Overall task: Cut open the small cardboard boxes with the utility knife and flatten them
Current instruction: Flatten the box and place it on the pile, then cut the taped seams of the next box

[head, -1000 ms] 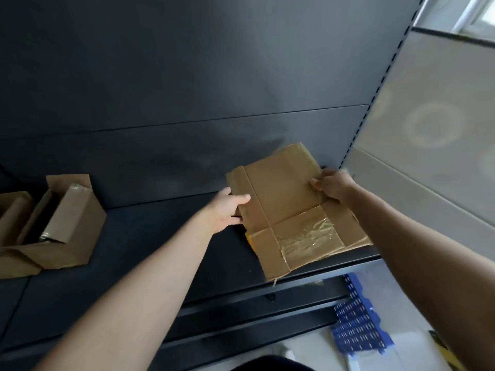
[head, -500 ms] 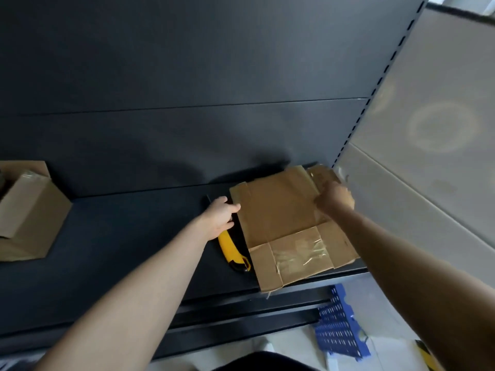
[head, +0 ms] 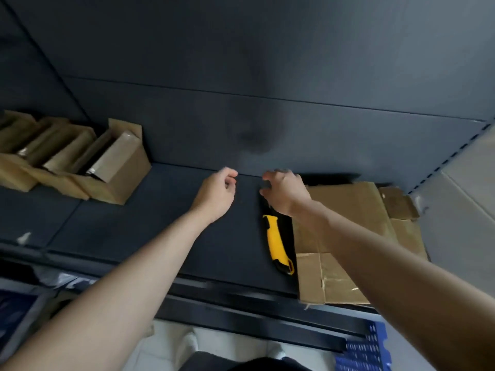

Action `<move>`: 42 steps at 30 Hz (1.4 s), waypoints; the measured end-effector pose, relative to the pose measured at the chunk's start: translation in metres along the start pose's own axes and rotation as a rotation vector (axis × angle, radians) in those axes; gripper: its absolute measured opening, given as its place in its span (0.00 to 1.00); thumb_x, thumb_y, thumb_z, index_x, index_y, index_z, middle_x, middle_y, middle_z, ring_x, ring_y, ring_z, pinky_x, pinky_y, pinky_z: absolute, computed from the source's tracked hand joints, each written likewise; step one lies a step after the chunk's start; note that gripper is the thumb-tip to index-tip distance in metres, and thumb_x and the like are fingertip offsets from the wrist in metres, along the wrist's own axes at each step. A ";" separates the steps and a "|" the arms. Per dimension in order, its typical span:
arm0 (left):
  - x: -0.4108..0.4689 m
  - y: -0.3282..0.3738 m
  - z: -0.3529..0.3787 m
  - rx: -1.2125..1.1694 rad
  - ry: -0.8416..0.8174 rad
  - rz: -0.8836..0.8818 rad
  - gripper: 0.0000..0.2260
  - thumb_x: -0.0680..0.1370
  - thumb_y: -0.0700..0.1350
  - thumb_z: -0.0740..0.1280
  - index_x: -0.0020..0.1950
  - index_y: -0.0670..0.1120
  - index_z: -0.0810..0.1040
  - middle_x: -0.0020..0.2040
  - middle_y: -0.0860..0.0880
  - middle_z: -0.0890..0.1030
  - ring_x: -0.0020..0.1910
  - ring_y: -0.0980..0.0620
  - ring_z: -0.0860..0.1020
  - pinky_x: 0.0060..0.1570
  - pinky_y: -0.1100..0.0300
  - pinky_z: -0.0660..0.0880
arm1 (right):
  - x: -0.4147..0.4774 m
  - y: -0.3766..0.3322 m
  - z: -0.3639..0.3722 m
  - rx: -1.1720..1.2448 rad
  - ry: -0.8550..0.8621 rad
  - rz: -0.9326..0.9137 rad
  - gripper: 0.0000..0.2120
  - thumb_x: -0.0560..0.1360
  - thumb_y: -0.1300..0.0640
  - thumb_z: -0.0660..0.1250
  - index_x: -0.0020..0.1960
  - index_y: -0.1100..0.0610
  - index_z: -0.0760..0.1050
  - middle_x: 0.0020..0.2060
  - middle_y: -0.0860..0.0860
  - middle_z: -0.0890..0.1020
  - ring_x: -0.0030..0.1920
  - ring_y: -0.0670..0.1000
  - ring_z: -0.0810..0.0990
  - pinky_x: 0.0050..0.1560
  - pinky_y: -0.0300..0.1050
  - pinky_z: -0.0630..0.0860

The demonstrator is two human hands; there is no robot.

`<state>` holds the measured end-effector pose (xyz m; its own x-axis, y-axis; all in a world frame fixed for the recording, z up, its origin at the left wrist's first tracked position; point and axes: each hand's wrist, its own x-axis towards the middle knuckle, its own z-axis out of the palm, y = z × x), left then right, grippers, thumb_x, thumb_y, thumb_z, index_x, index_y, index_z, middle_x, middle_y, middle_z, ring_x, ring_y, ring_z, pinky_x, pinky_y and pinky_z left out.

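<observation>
A flattened brown cardboard box (head: 353,231) lies at the right end of the dark shelf (head: 134,231), its taped flap hanging over the front edge. A yellow and black utility knife (head: 278,245) lies on the shelf just left of it. My right hand (head: 284,194) hovers above the knife's far end with loosely curled fingers and holds nothing. My left hand (head: 217,194) hangs a little to the left, also loosely curled and empty. A row of small brown cardboard boxes (head: 72,159) with taped tops stands at the shelf's left.
A dark back panel (head: 267,76) rises behind the shelf, and a grey side wall (head: 468,196) closes the right end. Below the shelf edge I see a blue perforated plastic crate (head: 367,352) on the pale floor.
Both hands have let go of the flattened box, which now lies flat on the shelf. They have moved left, the right one over the knife. My view has swung left, showing the box row.
</observation>
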<state>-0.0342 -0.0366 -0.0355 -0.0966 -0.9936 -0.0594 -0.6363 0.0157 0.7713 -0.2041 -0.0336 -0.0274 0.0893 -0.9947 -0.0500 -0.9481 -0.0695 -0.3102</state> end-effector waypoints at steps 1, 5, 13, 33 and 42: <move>-0.002 -0.007 -0.015 0.076 0.045 0.030 0.12 0.79 0.39 0.60 0.61 0.46 0.74 0.53 0.50 0.78 0.47 0.52 0.77 0.46 0.59 0.74 | 0.004 -0.013 0.001 -0.089 0.016 -0.066 0.17 0.78 0.51 0.63 0.64 0.56 0.72 0.60 0.55 0.76 0.63 0.57 0.71 0.60 0.49 0.66; -0.007 -0.038 -0.082 0.443 0.250 0.159 0.12 0.79 0.39 0.60 0.62 0.43 0.73 0.60 0.46 0.76 0.57 0.46 0.75 0.53 0.53 0.72 | 0.015 -0.067 0.005 -0.301 0.082 -0.216 0.15 0.78 0.51 0.61 0.61 0.56 0.72 0.59 0.54 0.75 0.61 0.56 0.70 0.57 0.48 0.65; 0.007 -0.107 -0.186 0.925 0.278 0.061 0.19 0.77 0.42 0.65 0.66 0.39 0.68 0.62 0.40 0.71 0.59 0.39 0.71 0.59 0.48 0.67 | 0.022 -0.151 0.025 -0.408 0.087 -0.191 0.13 0.79 0.52 0.59 0.62 0.55 0.70 0.57 0.52 0.76 0.60 0.54 0.71 0.57 0.46 0.65; 0.026 -0.131 -0.196 0.612 0.151 -0.099 0.15 0.75 0.41 0.63 0.61 0.43 0.69 0.57 0.43 0.77 0.56 0.41 0.75 0.62 0.46 0.63 | -0.003 -0.169 0.048 -0.334 -0.005 0.056 0.15 0.78 0.52 0.60 0.62 0.55 0.71 0.59 0.53 0.76 0.63 0.54 0.70 0.61 0.47 0.63; 0.017 -0.111 -0.177 0.007 0.163 -0.180 0.01 0.78 0.40 0.63 0.46 0.45 0.72 0.49 0.46 0.77 0.42 0.49 0.76 0.38 0.56 0.72 | -0.004 -0.139 0.038 -0.015 0.000 0.167 0.20 0.78 0.44 0.61 0.63 0.56 0.72 0.57 0.54 0.78 0.60 0.56 0.73 0.59 0.48 0.67</move>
<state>0.1701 -0.0754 -0.0105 0.1436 -0.9854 -0.0916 -0.6376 -0.1629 0.7530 -0.0611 -0.0171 -0.0197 -0.0695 -0.9926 -0.0994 -0.9541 0.0952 -0.2839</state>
